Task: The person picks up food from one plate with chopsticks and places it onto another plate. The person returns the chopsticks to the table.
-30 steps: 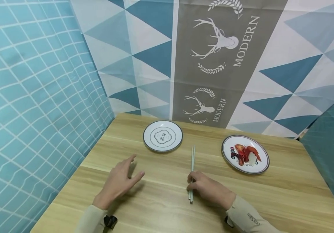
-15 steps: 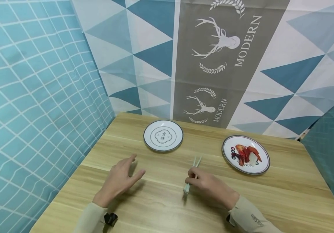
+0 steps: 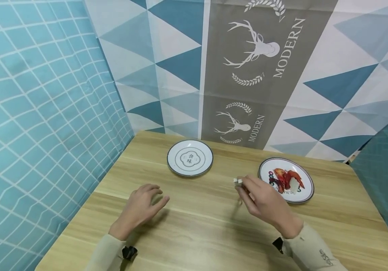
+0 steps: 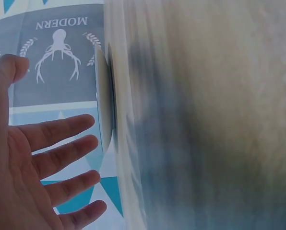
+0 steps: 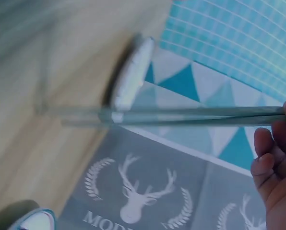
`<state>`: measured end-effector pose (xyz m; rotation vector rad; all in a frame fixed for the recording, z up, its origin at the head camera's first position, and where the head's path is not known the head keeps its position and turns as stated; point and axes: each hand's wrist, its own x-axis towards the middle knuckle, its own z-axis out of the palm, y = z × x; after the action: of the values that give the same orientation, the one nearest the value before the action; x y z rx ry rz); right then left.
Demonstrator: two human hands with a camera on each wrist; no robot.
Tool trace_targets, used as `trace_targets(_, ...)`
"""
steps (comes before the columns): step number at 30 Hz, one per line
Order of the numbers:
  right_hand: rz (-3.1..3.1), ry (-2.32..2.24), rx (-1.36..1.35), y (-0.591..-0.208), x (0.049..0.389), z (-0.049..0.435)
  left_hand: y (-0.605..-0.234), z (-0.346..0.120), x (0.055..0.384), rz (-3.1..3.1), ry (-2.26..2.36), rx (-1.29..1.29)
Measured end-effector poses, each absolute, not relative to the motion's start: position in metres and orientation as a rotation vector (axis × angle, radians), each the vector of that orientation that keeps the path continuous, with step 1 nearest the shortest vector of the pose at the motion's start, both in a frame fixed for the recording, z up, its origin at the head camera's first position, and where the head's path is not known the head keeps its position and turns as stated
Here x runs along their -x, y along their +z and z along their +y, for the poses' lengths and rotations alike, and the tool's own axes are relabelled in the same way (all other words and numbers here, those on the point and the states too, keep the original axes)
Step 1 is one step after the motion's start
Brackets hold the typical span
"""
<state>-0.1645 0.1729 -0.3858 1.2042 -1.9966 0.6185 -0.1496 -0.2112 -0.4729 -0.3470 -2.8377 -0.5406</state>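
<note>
My right hand [image 3: 265, 201] pinches a pair of pale green chopsticks [image 5: 200, 117] near one end, raised over the table beside the food plate. Pointing up toward the head camera are their square ends; in the right wrist view their long shafts reach down toward the tabletop, where they blur. My left hand [image 3: 142, 207] is held low over the table at the left, holding nothing, its fingers spread and slightly bent. A white plate [image 3: 175, 152] with a dark rim and a printed centre lies beyond it. Red and white food pieces [image 3: 287, 178] sit on a second plate [image 3: 303, 194] at the right.
The wooden table [image 3: 194, 229] ends at a patterned cloth backdrop [image 3: 177, 56] with deer prints behind both plates. Blue tile-print cloth [image 3: 38, 113] hangs along the left side, and another teal cloth [image 3: 387, 169] hangs at the right.
My right hand has lifted the chopsticks off the table, moved right and away from me, and tipped them from lying flat to steep. The left fingers have curled slightly.
</note>
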Motion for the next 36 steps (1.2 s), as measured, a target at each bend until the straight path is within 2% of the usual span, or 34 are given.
trace_targets(6,-2.142,0.821,-1.053,-0.373,0.165,0.185,-0.469,-0.212,0.153,-2.813,-0.53,0.383)
trace_targets(12,-2.273,0.892,-0.942,-0.378,0.167,0.193,-0.469,-0.21,0.155,-2.808,-0.538,0.419)
trace_targets(19,-2.385,0.876,-1.039,-0.387,0.168,0.192,-0.471,-0.205,0.156,-2.792,-0.561,0.424)
trace_targets(36,-2.233,0.828,-1.149,-0.409,0.169,0.197,-0.472,-0.197,0.163,-2.787,-0.522,0.463)
